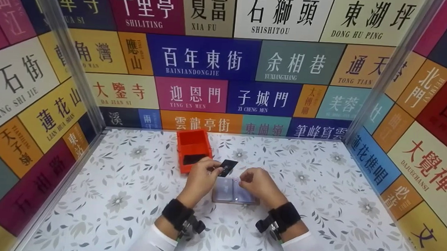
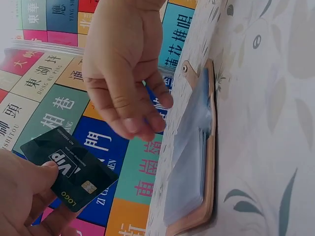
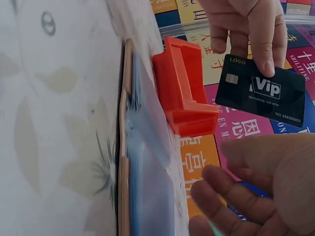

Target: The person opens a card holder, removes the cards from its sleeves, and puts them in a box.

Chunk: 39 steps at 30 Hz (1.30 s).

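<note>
Between thumb and fingers, my left hand pinches a black VIP card above the table. White lettering and a gold chip show on the card in the right wrist view. My right hand is to the right of the card, apart from it, with loosely bent fingers and nothing in them. Below both hands lies a card holder, opened flat, with clear plastic sleeves and a tan cover; its snap strap sticks out in the left wrist view.
Behind my left hand stands a red plastic bin with dark cards inside. The table has a floral white covering. Panels with printed signs enclose it at the back and both sides.
</note>
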Available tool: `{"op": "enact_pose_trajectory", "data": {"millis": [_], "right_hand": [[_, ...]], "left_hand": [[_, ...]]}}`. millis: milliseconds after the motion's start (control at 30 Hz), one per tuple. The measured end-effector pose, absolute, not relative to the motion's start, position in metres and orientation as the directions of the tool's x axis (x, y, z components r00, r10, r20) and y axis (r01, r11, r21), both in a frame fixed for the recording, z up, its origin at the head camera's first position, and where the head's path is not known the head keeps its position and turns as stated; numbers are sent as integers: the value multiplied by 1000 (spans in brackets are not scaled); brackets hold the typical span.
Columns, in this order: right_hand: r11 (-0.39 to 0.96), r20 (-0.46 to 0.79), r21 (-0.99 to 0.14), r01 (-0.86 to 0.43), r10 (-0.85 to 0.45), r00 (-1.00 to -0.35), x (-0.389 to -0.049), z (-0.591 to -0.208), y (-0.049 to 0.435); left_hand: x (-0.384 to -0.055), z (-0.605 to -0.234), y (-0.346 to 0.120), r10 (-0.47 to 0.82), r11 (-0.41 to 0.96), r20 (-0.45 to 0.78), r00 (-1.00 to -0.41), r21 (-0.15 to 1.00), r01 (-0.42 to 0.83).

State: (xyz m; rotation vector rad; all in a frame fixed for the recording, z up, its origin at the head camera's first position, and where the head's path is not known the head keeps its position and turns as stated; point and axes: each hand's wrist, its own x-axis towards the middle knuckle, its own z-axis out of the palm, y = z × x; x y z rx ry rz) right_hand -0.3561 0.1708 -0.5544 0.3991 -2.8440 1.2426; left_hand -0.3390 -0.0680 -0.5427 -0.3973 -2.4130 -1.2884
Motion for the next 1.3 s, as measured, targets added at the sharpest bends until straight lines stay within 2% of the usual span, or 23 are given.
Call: {"op": "enact_pose_trajectory", "data": {"millis": [167,300,600,800,1000,1300], "right_hand": [[771,-6,-601,-209,-266,-964,-354,-560,175],[795,-9,-556,-242,-297,-955,-352,-565,176],[774,39,-559,-297,-333,-942,-350,-568,180],[777,35,-554,-299,-337,-941,-350,-566,180],[785,18,-551,-284,-329,-944,-349,-565,180],[766,39,-570,-297,-336,-941,-349,-565,181]], "left_hand": [[-341,-540,-75,35,617,503,-864,669,415],[-342,-538,-82,39,704,569,-821,568,427],[-349,-531,-106,57,864,682,-729,332,378],[-354,-529,-118,132,932,718,-684,145,333],[-366,-528,-120,192,957,680,-708,29,288],[-384,-538,-117,221,964,581,-783,-9,266]]}}
